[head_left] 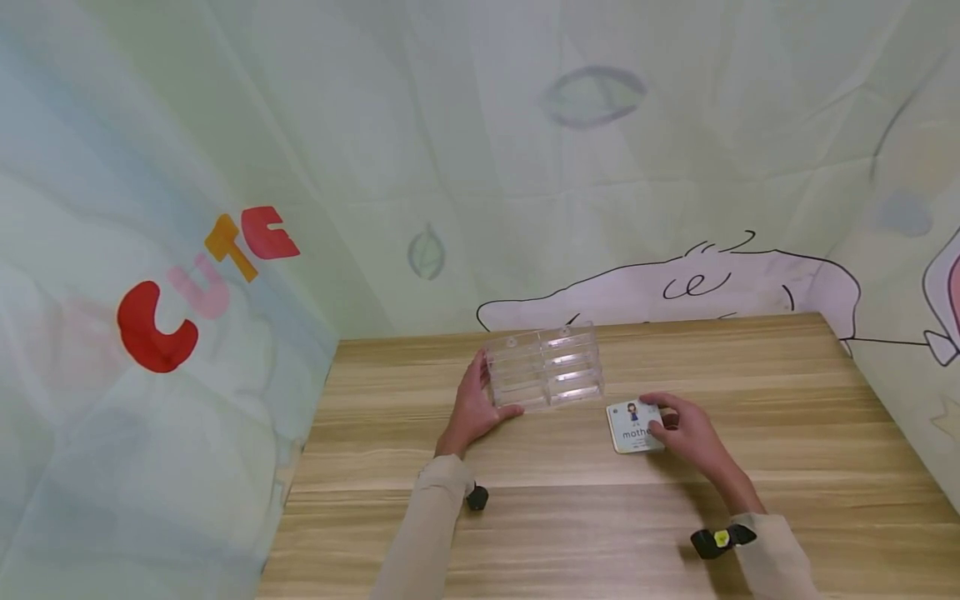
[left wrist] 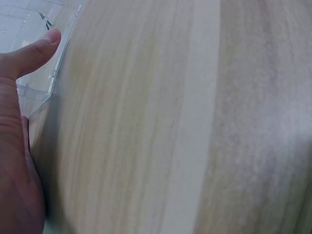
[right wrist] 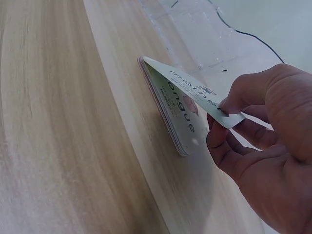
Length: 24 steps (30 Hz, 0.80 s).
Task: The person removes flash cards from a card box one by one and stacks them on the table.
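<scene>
A clear plastic organizer point(head_left: 517, 367) with two columns of narrow slots is near the table's back edge. My left hand point(head_left: 474, 410) holds its left side, the thumb lying along the front edge in the left wrist view. Right of it is a small stack of word cards point(right wrist: 168, 103). With thumb and fingers my right hand point(head_left: 692, 437) pinches the top card, the "mother" card point(right wrist: 187, 85), by one edge. That edge is raised at a slant while the opposite edge meets the stack. Beneath, a card reading "ongue" with a pink picture shows.
The wood-grain table point(head_left: 570, 533) runs back to a printed curtain point(head_left: 450, 167) with cartoon outlines. On the left side curtain stand the coloured letters "CUTE" point(head_left: 157, 333). Dark wrist devices point(head_left: 722, 540) sit at both sleeves.
</scene>
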Available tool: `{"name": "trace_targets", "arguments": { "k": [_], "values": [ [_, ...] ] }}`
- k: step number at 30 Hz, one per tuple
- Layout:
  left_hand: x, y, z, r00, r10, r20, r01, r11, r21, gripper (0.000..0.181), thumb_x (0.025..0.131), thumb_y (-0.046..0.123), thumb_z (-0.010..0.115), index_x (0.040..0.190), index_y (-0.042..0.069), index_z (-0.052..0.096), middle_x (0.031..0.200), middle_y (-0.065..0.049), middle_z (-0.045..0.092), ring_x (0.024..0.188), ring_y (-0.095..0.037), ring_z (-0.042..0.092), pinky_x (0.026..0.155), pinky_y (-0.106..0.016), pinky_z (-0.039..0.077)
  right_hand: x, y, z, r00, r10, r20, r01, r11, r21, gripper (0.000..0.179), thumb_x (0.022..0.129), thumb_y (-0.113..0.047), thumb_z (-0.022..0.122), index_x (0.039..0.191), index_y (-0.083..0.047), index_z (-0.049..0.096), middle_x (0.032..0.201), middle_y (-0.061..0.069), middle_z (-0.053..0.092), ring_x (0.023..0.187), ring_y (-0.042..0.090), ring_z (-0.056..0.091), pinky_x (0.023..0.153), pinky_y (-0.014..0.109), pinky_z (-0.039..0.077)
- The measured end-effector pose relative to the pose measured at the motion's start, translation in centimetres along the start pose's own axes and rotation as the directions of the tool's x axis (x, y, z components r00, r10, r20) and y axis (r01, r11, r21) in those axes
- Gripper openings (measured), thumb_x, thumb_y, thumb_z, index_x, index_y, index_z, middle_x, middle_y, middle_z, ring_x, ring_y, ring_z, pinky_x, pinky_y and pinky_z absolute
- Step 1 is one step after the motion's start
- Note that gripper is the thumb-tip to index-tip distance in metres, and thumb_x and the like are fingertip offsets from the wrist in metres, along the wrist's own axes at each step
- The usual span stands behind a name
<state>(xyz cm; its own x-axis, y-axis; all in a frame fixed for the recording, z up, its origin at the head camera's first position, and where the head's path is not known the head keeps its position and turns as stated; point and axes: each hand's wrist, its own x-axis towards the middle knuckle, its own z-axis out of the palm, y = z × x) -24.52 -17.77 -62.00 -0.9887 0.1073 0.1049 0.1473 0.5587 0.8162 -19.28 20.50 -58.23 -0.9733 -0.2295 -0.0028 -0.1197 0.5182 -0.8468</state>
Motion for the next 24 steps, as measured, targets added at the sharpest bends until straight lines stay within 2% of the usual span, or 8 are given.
{"name": "trace_targets", "arguments": {
  "k": [13,17,21,24],
  "values": [
    [0.1,-0.1,0.0,1.000,0.008,0.007,-0.008,1.000,0.010,0.131,0.069,0.034,0.099,0.165,0.008,0.014,0.161,-0.017,0.036,0.147,-0.030,0.041,0.120,-0.035,0.037,0.5,0.8,0.8,0.997,-0.064,-0.047,0.060,0.995,-0.086,0.040,0.089,0.006,0.075,0.128,0.007,0.064,0.122,0.030,0.065,0.089,0.030,0.070,0.070,0.028,0.059],
    [0.0,0.1,0.0,1.000,-0.006,0.012,0.005,1.000,0.017,0.131,0.070,0.034,0.099,0.165,0.008,0.013,0.162,-0.017,0.035,0.147,-0.029,0.040,0.121,-0.034,0.036,0.5,0.8,1.1,0.995,-0.078,-0.063,0.068,0.987,-0.145,0.039,0.089,0.003,0.076,0.127,0.006,0.065,0.121,0.029,0.065,0.092,0.030,0.065,0.075,0.038,0.059],
    [0.0,0.2,-0.1,1.000,-0.015,0.015,0.015,1.000,0.021,0.132,0.070,0.034,0.099,0.166,0.010,0.012,0.163,-0.015,0.035,0.148,-0.027,0.040,0.121,-0.032,0.035,0.4,0.6,1.4,0.994,-0.087,-0.066,0.072,0.976,-0.208,0.040,0.090,0.000,0.076,0.128,0.006,0.065,0.124,0.028,0.064,0.105,0.039,0.062,0.088,0.055,0.057],
    [0.0,0.2,0.0,1.000,-0.016,0.014,0.016,1.000,0.018,0.132,0.070,0.033,0.099,0.166,0.010,0.012,0.163,-0.015,0.035,0.148,-0.027,0.039,0.121,-0.032,0.035,0.3,0.4,1.5,0.994,-0.087,-0.062,0.071,0.971,-0.227,0.041,0.090,0.000,0.076,0.128,0.007,0.065,0.125,0.030,0.062,0.112,0.044,0.060,0.093,0.061,0.055]
  ]
}}
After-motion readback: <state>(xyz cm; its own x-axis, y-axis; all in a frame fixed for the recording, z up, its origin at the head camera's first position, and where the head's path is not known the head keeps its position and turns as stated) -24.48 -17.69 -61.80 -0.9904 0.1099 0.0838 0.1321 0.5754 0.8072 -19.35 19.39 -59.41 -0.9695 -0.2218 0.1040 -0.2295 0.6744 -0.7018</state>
